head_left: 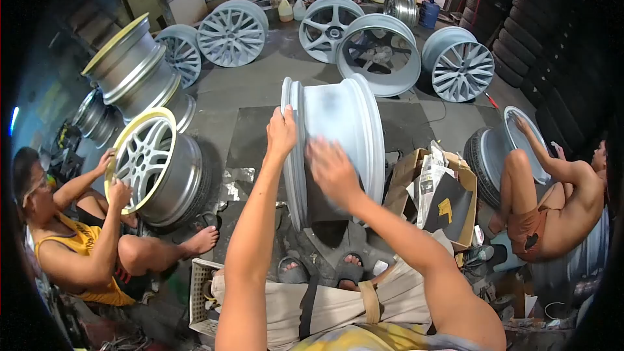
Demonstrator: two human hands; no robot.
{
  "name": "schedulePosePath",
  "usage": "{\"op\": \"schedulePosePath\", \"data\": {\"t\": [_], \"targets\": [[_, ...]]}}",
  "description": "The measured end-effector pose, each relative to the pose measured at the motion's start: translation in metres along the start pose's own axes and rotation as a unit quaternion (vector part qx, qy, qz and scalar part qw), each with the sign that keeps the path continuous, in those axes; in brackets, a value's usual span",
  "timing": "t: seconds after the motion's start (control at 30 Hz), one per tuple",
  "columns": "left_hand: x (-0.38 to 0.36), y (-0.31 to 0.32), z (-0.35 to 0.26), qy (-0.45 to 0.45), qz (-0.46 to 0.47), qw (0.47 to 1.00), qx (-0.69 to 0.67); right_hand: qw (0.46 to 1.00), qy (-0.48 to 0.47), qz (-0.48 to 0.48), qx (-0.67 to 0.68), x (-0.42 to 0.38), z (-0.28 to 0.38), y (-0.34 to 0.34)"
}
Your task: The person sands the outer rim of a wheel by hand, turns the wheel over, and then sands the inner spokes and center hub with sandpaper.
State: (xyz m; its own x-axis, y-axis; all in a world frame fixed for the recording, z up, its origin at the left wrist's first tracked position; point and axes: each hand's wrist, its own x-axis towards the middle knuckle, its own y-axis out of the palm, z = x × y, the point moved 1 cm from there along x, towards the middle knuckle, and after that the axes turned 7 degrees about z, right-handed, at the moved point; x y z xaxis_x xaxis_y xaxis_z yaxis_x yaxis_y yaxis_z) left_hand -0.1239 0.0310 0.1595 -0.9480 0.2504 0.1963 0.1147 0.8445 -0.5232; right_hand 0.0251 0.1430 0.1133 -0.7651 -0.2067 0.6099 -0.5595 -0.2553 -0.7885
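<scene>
A light grey wheel rim [338, 117] stands on edge in front of me, its wide barrel facing up towards me. My left hand [281, 133] is closed around the rim's left lip, thumb up near the top. Against the inner left part of the barrel is my right hand [333, 172], its fingers smeared by motion. Whether anything lies under that palm is hidden. A dark shadowed area covers the lower part of the barrel, below the right hand.
At left, a person holds a yellow-edged wheel [141, 159]; at right, another touches a grey rim [525, 146]. A cardboard box [465, 221] with papers stands beside my wheel. Several grey rims [232, 34] line the back, and stacked tyres [520, 45] stand at right.
</scene>
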Motion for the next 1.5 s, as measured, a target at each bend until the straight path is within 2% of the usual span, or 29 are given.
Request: {"op": "schedulePosePath", "data": {"t": [0.07, 0.17, 0.27, 0.33, 0.4, 0.43, 0.5, 0.57, 0.6, 0.67, 0.73, 0.77, 0.83, 0.9, 0.93, 0.97, 1.03, 1.17, 1.27, 1.3, 1.37, 1.43, 1.5], "targets": [[-0.003, -0.001, 0.001, 0.016, -0.001, 1.0, -0.027, 0.99, -0.1, 0.102, -0.012, -0.064, 0.003, -0.019], [-0.016, -0.002, -0.003, 0.003, 0.002, 0.999, -0.044, 0.989, -0.103, 0.1, -0.03, -0.046, -0.012, -0.037], [-0.033, -0.001, 0.005, 0.024, -0.02, 0.998, -0.059, 1.0, -0.005, 0.001, 0.0, 0.049, -0.033, -0.016], [-0.046, -0.006, 0.0, 0.018, -0.016, 0.998, -0.056, 0.97, 0.161, 0.125, 0.131, 0.122, -0.05, 0.0], [-0.051, -0.009, 0.001, 0.004, -0.003, 0.999, -0.044, 0.962, 0.22, 0.069, 0.146, 0.164, -0.073, 0.044], [-0.048, -0.012, 0.002, 0.004, -0.005, 0.999, -0.04, 0.962, 0.219, 0.067, 0.149, 0.167, -0.066, 0.051], [-0.042, -0.01, 0.0, 0.006, -0.01, 0.998, -0.066, 0.962, 0.215, -0.017, 0.169, 0.161, -0.056, 0.055], [-0.037, -0.012, -0.009, -0.026, 0.005, 0.994, -0.107, 0.97, 0.172, 0.0, 0.17, 0.112, -0.008, 0.009], [-0.032, -0.012, -0.009, -0.046, 0.015, 0.991, -0.125, 0.979, 0.106, -0.074, 0.157, 0.076, 0.009, 0.011], [-0.03, -0.007, -0.008, -0.066, 0.027, 0.987, -0.144, 0.99, 0.072, -0.068, 0.099, 0.014, 0.042, 0.004], [-0.035, -0.003, -0.005, -0.019, -0.03, 0.987, -0.157, 0.995, 0.038, -0.054, 0.078, 0.003, 0.047, -0.01], [-0.042, -0.003, 0.001, -0.022, -0.029, 0.987, -0.155, 0.996, 0.024, -0.05, 0.069, 0.009, 0.043, -0.011], [-0.066, -0.012, 0.001, -0.045, 0.068, 0.986, -0.148, 0.988, 0.078, -0.059, 0.123, 0.047, 0.024, -0.005], [-0.097, -0.011, -0.002, 0.022, -0.01, 0.992, -0.128, 0.976, 0.135, -0.033, 0.169, 0.098, -0.007, 0.01], [-0.113, -0.013, -0.005, 0.013, -0.021, 0.993, -0.112, 0.974, 0.179, 0.018, 0.14, 0.123, -0.034, 0.032], [-0.126, -0.014, -0.003, 0.015, -0.025, 0.994, -0.104, 0.972, 0.173, 0.074, 0.14, 0.147, -0.056, 0.038], [-0.148, -0.016, -0.004, 0.047, -0.031, 0.988, -0.147, 0.942, 0.251, 0.158, 0.156, 0.176, -0.096, 0.076], [-0.169, -0.025, 0.0, -0.009, 0.005, 0.99, -0.138, 0.927, 0.295, 0.153, 0.175, 0.181, -0.108, 0.103], [-0.158, -0.019, 0.004, 0.045, -0.022, 0.981, -0.188, 0.972, 0.134, 0.068, 0.183, 0.148, -0.054, 0.039], [-0.154, -0.019, 0.004, 0.047, -0.026, 0.978, -0.2, 0.971, 0.129, -0.036, 0.196, 0.122, -0.021, 0.022], [-0.147, -0.019, 0.006, 0.034, 0.005, 0.958, -0.286, 0.981, 0.063, -0.086, 0.161, 0.061, 0.034, -0.007], [-0.142, -0.008, 0.019, -0.009, 0.026, 0.964, -0.265, 0.988, 0.031, -0.077, 0.133, 0.002, 0.072, -0.023], [-0.15, -0.006, 0.02, -0.001, 0.014, 0.969, -0.247, 0.991, 0.006, -0.072, 0.116, -0.002, 0.073, -0.025]]}}
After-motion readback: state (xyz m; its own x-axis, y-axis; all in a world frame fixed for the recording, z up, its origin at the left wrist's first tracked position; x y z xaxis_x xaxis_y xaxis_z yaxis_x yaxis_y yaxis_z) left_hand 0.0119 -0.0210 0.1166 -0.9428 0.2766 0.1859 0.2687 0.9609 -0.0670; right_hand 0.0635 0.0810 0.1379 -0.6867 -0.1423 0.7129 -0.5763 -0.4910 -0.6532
